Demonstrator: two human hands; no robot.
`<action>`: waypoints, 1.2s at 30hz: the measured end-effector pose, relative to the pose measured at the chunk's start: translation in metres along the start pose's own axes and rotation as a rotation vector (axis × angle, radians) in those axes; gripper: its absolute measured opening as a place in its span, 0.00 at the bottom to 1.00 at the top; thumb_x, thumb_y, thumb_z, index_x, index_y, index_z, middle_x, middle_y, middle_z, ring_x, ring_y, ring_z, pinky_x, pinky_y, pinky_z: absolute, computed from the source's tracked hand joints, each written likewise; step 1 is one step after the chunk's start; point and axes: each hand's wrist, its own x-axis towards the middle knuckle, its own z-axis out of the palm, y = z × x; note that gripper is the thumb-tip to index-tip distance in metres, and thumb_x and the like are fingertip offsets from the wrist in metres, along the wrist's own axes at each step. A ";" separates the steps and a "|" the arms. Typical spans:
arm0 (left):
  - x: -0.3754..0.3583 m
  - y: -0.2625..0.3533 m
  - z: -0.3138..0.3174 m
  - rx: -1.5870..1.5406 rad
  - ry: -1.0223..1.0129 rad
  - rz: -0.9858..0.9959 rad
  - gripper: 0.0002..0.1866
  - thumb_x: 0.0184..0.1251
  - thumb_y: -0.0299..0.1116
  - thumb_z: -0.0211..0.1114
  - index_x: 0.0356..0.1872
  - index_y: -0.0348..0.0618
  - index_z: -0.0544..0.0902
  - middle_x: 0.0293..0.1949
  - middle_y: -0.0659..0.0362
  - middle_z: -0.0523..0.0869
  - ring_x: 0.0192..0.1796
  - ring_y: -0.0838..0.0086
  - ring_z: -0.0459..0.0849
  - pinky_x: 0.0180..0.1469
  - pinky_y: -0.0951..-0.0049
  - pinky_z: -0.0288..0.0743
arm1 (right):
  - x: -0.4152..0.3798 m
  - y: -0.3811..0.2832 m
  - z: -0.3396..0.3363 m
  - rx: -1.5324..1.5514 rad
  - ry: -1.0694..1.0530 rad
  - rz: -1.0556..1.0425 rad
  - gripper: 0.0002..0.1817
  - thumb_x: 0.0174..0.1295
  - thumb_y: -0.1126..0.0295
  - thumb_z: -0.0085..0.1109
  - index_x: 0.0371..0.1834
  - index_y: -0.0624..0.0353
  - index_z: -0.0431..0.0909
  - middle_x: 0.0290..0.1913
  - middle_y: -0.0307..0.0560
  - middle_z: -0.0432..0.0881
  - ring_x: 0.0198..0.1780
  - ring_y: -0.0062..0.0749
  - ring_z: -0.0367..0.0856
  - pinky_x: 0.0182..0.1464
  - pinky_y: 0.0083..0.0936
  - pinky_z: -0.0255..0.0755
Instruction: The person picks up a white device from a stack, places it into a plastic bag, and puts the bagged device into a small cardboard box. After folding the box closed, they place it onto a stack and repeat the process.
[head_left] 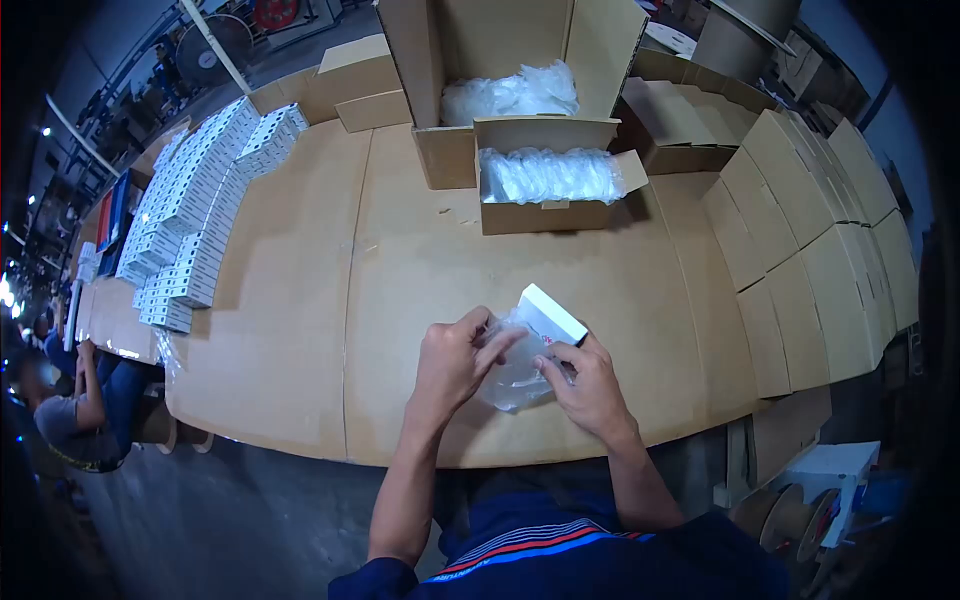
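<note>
A small white box (552, 315) is tilted above the front middle of the cardboard-covered table, beside a clear plastic bag (515, 375). My left hand (462, 355) pinches the bag at its upper left, thumb and fingers close together. My right hand (585, 385) is closed around the lower right of the white box and the bag's edge. How far the box is inside the bag I cannot tell. Behind them, an open brown carton (545, 218) holds a row of clear plastic bags (550, 177).
Stacked small white boxes (205, 180) stand at the left. A large open carton (510, 35) with plastic bags is at the back. Brown cartons (800, 200) line the right side. A seated person (75, 415) is at the far left, beyond the table edge.
</note>
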 end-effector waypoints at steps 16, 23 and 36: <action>-0.022 -0.028 0.008 -0.870 0.338 -0.070 0.33 0.70 0.41 0.75 0.68 0.36 0.70 0.63 0.50 0.79 0.64 0.66 0.80 0.69 0.62 0.72 | 0.007 -0.008 0.001 -0.020 0.117 -0.088 0.10 0.68 0.72 0.69 0.38 0.71 0.84 0.46 0.60 0.80 0.44 0.51 0.83 0.49 0.38 0.78; -0.033 -0.011 0.022 -0.835 0.127 -0.248 0.34 0.57 0.27 0.83 0.64 0.34 0.75 0.57 0.53 0.86 0.58 0.70 0.85 0.62 0.67 0.80 | 0.008 -0.001 0.009 -0.014 0.089 -0.125 0.10 0.70 0.70 0.67 0.41 0.69 0.84 0.47 0.58 0.82 0.47 0.49 0.83 0.52 0.37 0.78; -0.046 -0.014 0.026 -0.499 0.192 -0.119 0.27 0.55 0.27 0.85 0.54 0.35 0.80 0.44 0.53 0.92 0.47 0.73 0.91 0.52 0.71 0.84 | 0.054 -0.022 -0.060 0.485 0.132 -0.539 0.29 0.70 0.84 0.61 0.71 0.59 0.63 0.64 0.50 0.71 0.63 0.34 0.75 0.68 0.33 0.70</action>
